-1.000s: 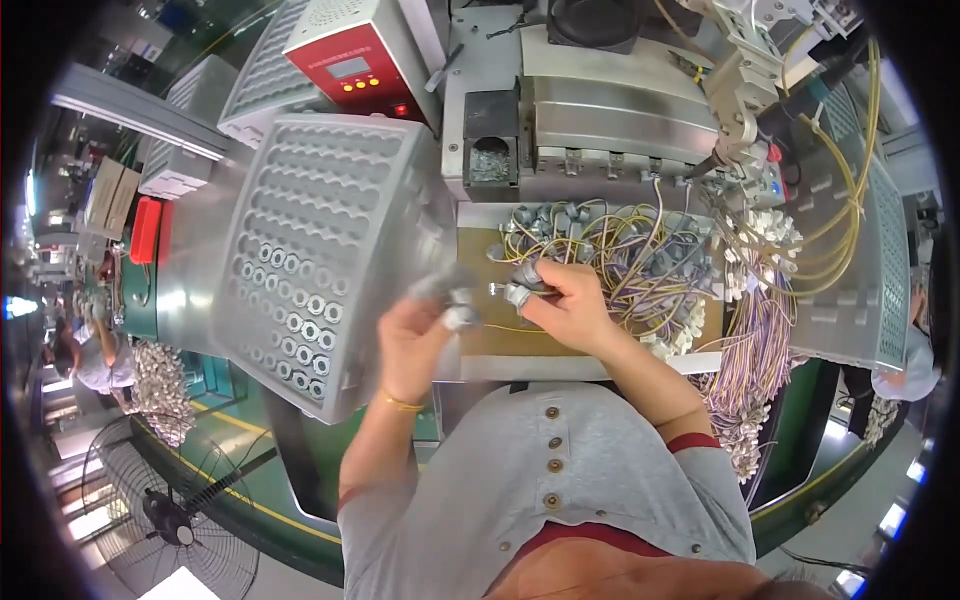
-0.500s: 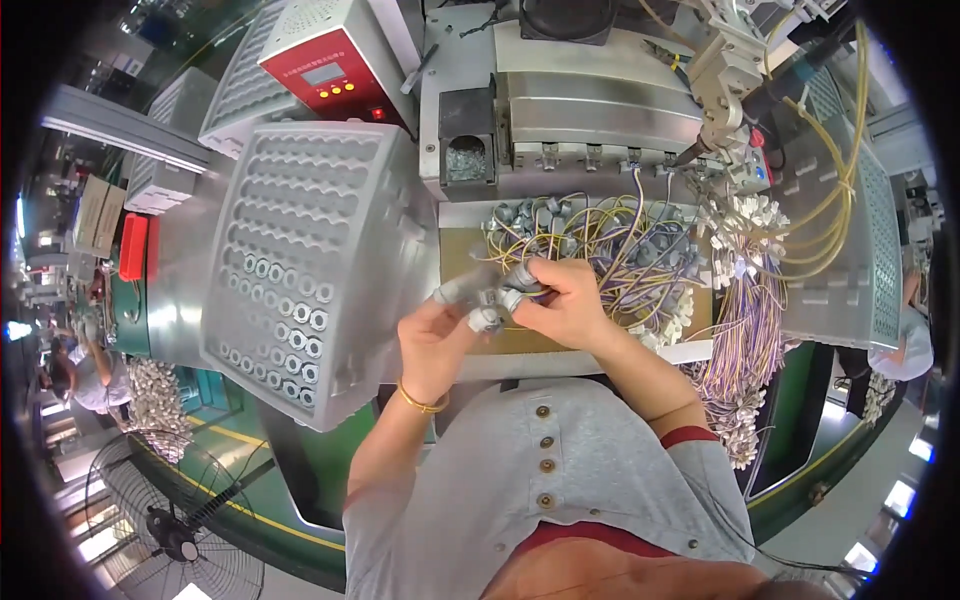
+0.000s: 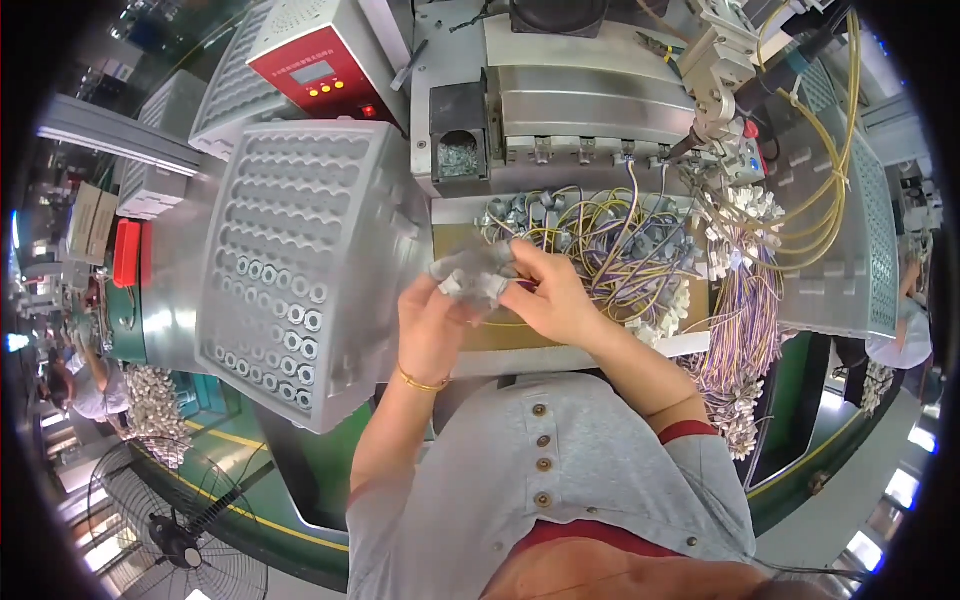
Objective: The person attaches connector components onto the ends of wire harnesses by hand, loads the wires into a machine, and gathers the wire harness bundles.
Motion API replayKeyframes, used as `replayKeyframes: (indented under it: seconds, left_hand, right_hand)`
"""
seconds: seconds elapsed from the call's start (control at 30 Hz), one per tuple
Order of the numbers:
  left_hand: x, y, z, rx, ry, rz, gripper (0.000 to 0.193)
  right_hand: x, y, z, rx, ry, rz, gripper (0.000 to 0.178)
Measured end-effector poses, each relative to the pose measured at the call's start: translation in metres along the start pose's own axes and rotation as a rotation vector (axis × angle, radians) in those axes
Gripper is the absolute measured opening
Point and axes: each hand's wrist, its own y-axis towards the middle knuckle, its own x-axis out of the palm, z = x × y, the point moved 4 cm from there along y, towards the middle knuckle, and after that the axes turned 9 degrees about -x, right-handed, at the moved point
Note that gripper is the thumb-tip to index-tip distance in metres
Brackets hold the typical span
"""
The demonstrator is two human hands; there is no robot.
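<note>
One red bin [image 3: 127,252] lies at the far left, with a caged fan [image 3: 180,530] below it. Next comes a grey plastic tray [image 3: 385,240] of pocket rows, metal rings [image 3: 309,350] seated in its lower half, and behind it a red-and-white control box [image 3: 325,80]. The left hand [image 3: 430,325], a yellow bracelet [image 3: 422,383] at its wrist, and the right hand [image 3: 550,300] meet over a brown work surface [image 3: 515,345], their pale-capped fingertips [image 3: 455,283] bunched together; blur hides whether they pinch anything. Just beyond the right hand lies the nearest thing, a tangled heap of yellow and purple wire leads [image 3: 610,265] with grey connectors, in front of a metal-covered machine [image 3: 590,100]. Farther right, a bundle of similar wires [image 3: 740,330] with white connectors hangs over the edge.
</note>
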Motion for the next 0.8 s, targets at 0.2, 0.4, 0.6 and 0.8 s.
replayKeyframes:
  seconds: [0.2,0.4,0.6,0.8]
  left_hand:
    - [0.010,0.000,-0.007,0.004,-0.086,-0.184,0.036]
    - [-0.042,0.007,-0.009,0.071,0.423,0.142,0.046]
    - [-0.108,-0.003,-0.027,0.113,0.895,0.271,0.036]
    - [-0.136,-0.018,-0.041,-0.037,1.204,0.272,0.023]
  right_hand:
    - [-0.008,0.003,0.024,0.190,-0.018,-0.078,0.010]
    - [-0.053,0.023,0.045,0.139,0.210,0.643,0.004]
    - [-0.063,0.035,0.055,0.109,0.205,0.731,0.013]
    - [-0.045,0.036,0.064,0.109,0.323,0.831,0.009]
